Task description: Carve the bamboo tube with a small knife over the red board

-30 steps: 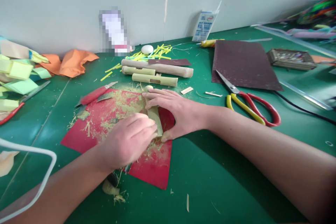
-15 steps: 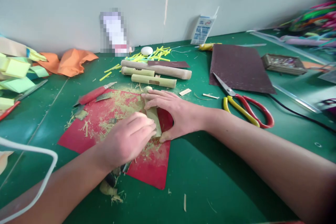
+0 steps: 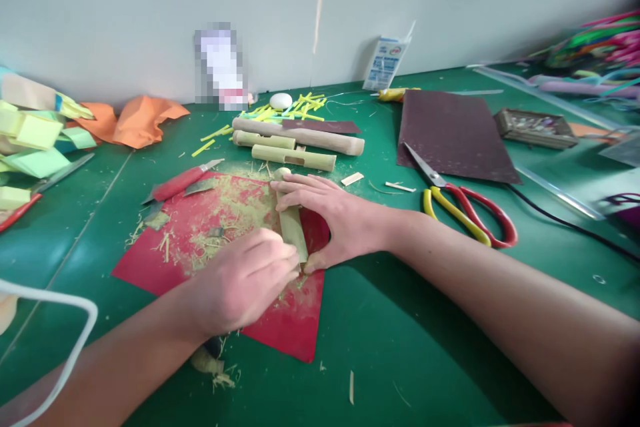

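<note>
A pale green bamboo tube [image 3: 291, 232] lies over a red sheet [image 3: 300, 320] strewn with shavings and dust. My right hand [image 3: 337, 213] holds it down, fingers across the far part and thumb by the near end. My left hand [image 3: 245, 280] is closed beside the tube's near end, fingertips at its left edge; whatever it pinches is hidden by the fingers. A red-handled craft knife [image 3: 183, 183] rests at the sheet's far left corner, with scraps of sandpaper [image 3: 199, 187] near it. Several cut bamboo tubes [image 3: 295, 157] lie beyond.
Scissors [image 3: 450, 197] and a dark sandpaper sheet [image 3: 455, 133] lie to the right, near a small box [image 3: 536, 128]. Yellow strips and a white egg-shaped object [image 3: 281, 101] are at the back by a drink carton [image 3: 387, 63]. Paper [image 3: 37, 130] is piled left; a white cable [image 3: 83, 333] crosses the lower left.
My left hand has shifted slightly toward me along the near end of the tube. My right hand keeps its hold. The view has moved slightly.
</note>
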The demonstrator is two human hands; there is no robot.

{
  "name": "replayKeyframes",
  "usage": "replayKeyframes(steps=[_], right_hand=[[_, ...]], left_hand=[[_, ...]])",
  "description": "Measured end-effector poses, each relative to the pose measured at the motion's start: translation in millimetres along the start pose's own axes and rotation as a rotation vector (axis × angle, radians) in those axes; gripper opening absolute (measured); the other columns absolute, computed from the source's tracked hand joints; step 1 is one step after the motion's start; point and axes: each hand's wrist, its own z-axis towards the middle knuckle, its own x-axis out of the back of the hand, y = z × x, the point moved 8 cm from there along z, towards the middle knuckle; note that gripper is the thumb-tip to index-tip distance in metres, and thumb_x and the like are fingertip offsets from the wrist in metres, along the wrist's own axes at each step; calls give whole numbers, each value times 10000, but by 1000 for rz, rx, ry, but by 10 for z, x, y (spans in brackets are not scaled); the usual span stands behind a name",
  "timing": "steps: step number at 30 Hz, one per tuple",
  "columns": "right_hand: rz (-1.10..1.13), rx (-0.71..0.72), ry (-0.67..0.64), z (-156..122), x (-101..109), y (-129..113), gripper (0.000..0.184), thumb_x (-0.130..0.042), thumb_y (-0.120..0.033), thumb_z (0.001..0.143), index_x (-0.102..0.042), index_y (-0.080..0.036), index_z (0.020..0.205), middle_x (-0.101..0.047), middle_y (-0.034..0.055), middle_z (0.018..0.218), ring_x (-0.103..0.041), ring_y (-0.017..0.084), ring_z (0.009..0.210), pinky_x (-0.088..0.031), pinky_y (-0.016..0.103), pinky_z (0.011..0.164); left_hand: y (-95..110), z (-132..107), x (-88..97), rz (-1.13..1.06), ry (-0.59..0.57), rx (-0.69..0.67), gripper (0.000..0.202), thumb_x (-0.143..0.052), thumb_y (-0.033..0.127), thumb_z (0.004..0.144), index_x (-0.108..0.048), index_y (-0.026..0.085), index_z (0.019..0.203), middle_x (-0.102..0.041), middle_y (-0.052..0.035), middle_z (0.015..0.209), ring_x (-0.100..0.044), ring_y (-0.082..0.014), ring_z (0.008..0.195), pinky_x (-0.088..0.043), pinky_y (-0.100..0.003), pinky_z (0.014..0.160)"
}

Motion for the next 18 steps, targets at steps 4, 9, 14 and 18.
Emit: replayKeyframes(steps=[4,9,14,18], right_hand=[[-14,3,-2,5,-9,1,812,-790,-514,567,-447,-262,1259,-337,96,1500,-164,277,1433,-194,499,1118],[-9,-3,-6,3,-14,7,808,-766,-554,585,-447,-257,1265,-336,92,1501,-167,280,1431,-190,509,1122],[-10,-2,-6,10,-13,7,804,-780,-531,575,-460,-270,1264,-349,90,1493,-174,289,1429,-184,518,1120],[-42,2,-25,19,-17,-6,807,-749,-562,609,-457,-277,1306,-314,84,1511,-180,294,1424,-149,531,1126]], left_hand=[[-74,-1,31,19,33,66,101,-542,98,883,-627,118,934,-662,-83,916,-595,-190,914,-545,-342,806],[6,-10,-2,-35,-9,-9,107,-526,74,882,-623,104,917,-664,-99,938,-592,-190,907,-546,-331,787],[-66,-31,26,3,27,73,100,-561,97,871,-631,113,942,-667,-94,931,-597,-194,924,-541,-344,815],[46,-14,27,-4,-13,-62,110,-520,85,887,-622,116,915,-682,-93,928,-615,-182,903,-551,-329,805]])
